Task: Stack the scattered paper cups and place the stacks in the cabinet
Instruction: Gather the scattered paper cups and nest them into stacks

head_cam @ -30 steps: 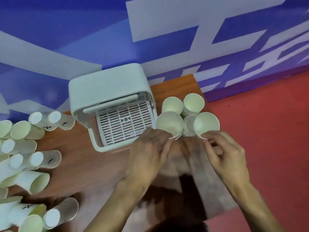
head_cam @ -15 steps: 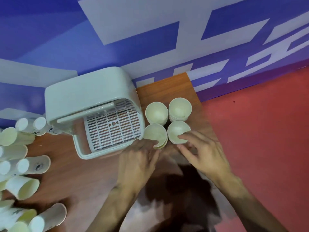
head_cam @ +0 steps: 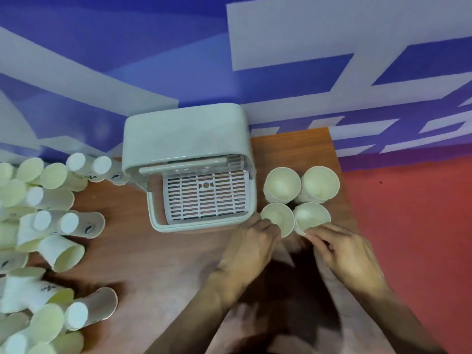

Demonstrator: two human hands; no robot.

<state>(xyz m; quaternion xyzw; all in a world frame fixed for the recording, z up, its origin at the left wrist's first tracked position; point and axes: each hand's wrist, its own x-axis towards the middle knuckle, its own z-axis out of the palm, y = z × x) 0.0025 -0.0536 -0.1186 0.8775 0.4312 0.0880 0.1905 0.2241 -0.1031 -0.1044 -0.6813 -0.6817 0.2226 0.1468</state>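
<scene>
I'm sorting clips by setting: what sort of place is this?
Probably a staged demo or recording corner, not a home kitchen: a wooden table against a blue wall with big white lettering, a red floor, and a tabletop cabinet beside paper cups.

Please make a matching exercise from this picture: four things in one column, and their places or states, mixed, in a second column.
1 left hand; 2 right hand; 3 cabinet; 4 loose cups
a lie scattered at the left of the table; b holds the near-right stack; c stands open, grid tray visible; d holds the near-left stack
Pairs: 1-d, 2-b, 3-c, 4-a
</scene>
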